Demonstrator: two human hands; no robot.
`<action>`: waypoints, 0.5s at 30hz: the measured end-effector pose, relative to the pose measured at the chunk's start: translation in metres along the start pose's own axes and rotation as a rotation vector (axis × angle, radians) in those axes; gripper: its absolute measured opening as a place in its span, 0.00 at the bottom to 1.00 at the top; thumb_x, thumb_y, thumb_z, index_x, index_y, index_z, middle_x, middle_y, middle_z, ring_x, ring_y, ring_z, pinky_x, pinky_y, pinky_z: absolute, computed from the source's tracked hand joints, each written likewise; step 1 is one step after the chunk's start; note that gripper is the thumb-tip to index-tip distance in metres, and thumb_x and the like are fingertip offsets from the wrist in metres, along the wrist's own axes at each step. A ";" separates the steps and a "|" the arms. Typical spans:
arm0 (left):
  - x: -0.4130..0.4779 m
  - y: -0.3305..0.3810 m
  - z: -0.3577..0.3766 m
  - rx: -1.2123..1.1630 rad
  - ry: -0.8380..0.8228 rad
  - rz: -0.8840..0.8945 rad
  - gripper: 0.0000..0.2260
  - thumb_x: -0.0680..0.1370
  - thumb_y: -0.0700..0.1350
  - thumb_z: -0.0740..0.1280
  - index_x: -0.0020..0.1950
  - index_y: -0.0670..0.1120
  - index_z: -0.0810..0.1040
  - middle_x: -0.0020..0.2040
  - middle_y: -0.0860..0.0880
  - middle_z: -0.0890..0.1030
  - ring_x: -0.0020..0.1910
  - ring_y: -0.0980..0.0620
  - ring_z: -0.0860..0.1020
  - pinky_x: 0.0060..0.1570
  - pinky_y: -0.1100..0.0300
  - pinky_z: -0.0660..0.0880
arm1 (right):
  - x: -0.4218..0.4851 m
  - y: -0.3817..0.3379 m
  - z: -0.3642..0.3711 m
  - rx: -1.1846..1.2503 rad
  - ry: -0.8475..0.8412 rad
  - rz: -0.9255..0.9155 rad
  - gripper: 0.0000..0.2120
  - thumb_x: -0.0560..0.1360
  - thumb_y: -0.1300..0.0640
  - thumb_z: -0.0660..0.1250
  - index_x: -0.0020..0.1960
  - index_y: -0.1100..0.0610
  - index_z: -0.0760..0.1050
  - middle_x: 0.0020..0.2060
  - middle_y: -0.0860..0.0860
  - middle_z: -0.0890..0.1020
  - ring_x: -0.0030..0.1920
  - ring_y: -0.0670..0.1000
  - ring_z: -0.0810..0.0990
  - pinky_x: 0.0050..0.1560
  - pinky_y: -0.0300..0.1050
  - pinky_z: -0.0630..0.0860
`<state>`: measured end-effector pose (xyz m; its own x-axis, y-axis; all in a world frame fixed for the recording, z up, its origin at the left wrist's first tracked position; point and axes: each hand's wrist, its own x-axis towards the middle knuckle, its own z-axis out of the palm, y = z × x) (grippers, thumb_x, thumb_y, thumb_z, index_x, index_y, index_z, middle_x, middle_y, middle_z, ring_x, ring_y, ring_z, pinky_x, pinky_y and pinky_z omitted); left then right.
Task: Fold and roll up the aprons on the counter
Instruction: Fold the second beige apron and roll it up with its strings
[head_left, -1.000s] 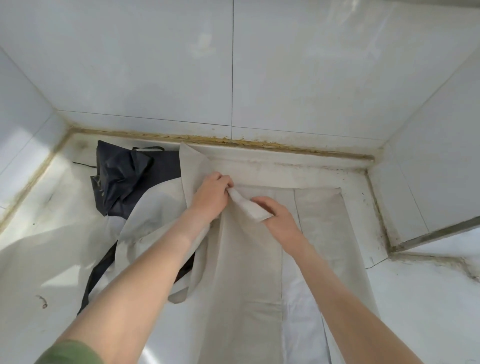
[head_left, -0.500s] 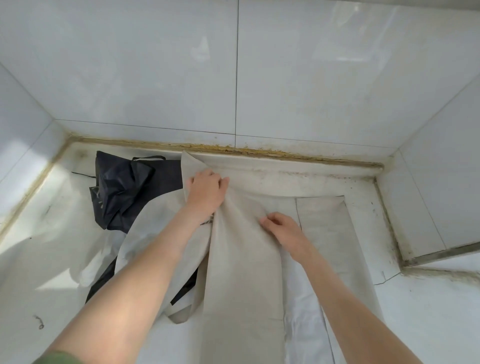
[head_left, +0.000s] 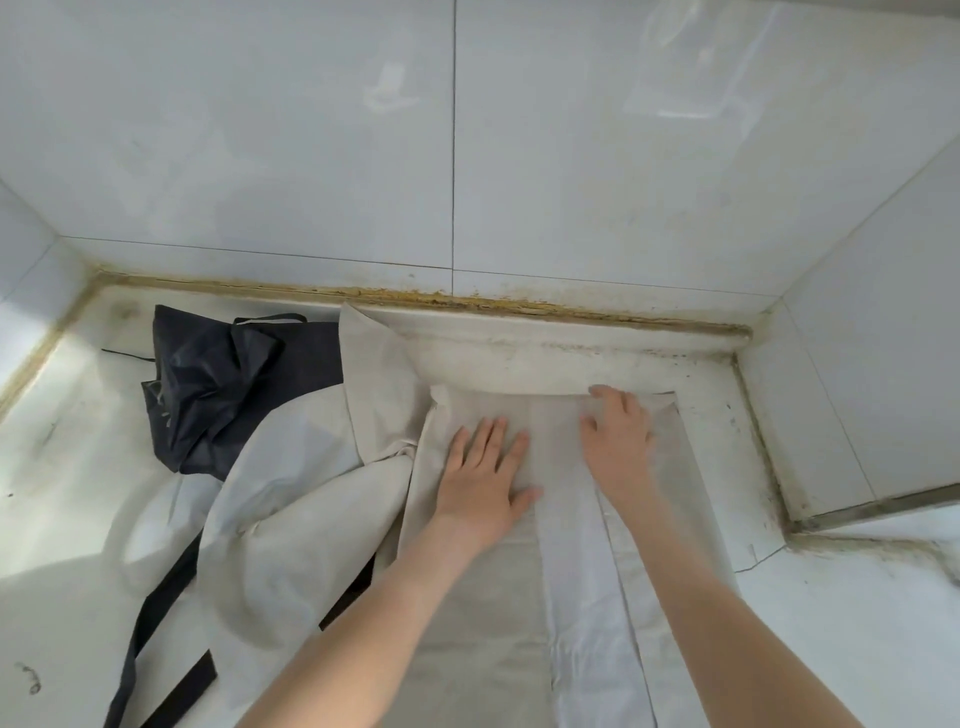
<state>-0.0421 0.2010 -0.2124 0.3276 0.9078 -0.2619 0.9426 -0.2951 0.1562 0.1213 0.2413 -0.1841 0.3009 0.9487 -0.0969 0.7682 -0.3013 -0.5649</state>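
Beige apron (head_left: 556, 431) lies part-folded on the counter (head_left: 831, 623) under the flat, empty left hand (head_left: 483, 478) and right hand (head_left: 618, 447); uneven smoothing pressure could skew the fold or drag its bunched left side.

Seemingly a kitchen or utility corner. Glossy white wall tiles (head_left: 311, 156) enclose a white counter (head_left: 62, 467) on three sides; the sealant seam (head_left: 467, 300) is yellowed, grimy.
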 end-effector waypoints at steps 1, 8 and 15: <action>0.002 0.003 0.002 0.000 0.004 -0.017 0.40 0.67 0.65 0.28 0.78 0.52 0.39 0.79 0.47 0.39 0.77 0.49 0.37 0.65 0.52 0.24 | 0.004 0.010 -0.009 -0.117 0.044 0.032 0.23 0.76 0.63 0.60 0.70 0.53 0.66 0.70 0.54 0.67 0.69 0.58 0.64 0.66 0.56 0.61; 0.010 0.036 0.001 -0.158 0.013 -0.170 0.41 0.67 0.65 0.26 0.78 0.49 0.36 0.77 0.42 0.36 0.76 0.43 0.33 0.70 0.47 0.27 | 0.025 0.066 -0.044 -0.069 -0.026 -0.038 0.21 0.79 0.69 0.54 0.70 0.59 0.68 0.67 0.60 0.67 0.62 0.62 0.68 0.61 0.51 0.66; 0.021 0.070 0.006 -0.172 0.014 -0.171 0.43 0.68 0.77 0.40 0.76 0.55 0.32 0.74 0.42 0.29 0.72 0.37 0.27 0.68 0.40 0.27 | 0.029 0.068 -0.067 0.144 -0.107 -0.062 0.04 0.78 0.64 0.61 0.47 0.59 0.74 0.45 0.50 0.75 0.44 0.48 0.72 0.40 0.35 0.63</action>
<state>0.0311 0.1977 -0.2123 0.1621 0.9445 -0.2858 0.9590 -0.0826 0.2709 0.2199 0.2423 -0.1705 0.1882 0.9720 -0.1405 0.6918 -0.2328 -0.6835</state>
